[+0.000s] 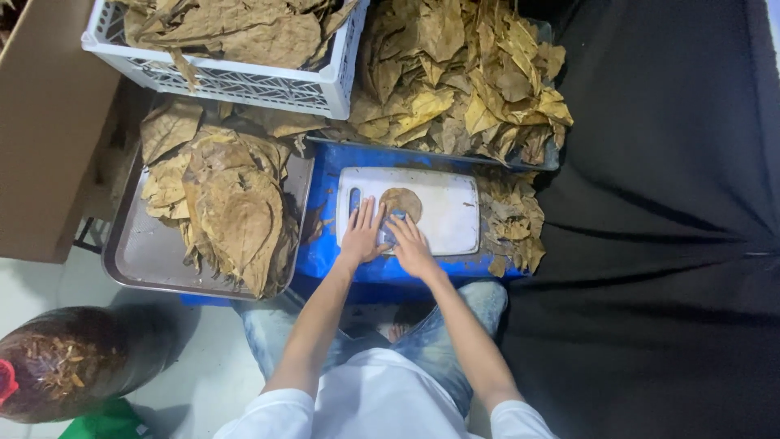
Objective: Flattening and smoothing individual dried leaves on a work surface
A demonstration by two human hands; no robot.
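Note:
A white cutting board (447,215) lies on a blue stool or box (325,252) in front of my knees. On the board rests a round brown dried leaf piece (404,199). My left hand (362,233) lies flat on the board's near left part, fingers spread. My right hand (409,242) presses down next to it, over a small blue object (397,218) at the leaf's near edge. Whether my right hand grips that object is unclear.
A metal tray (142,252) at the left holds a stack of dried brown leaves (231,207). A white plastic crate (244,77) of leaves stands behind it, and a big leaf pile (459,77) beyond the board. Leaf scraps (512,223) lie right of the board. Black cloth (674,203) covers the right.

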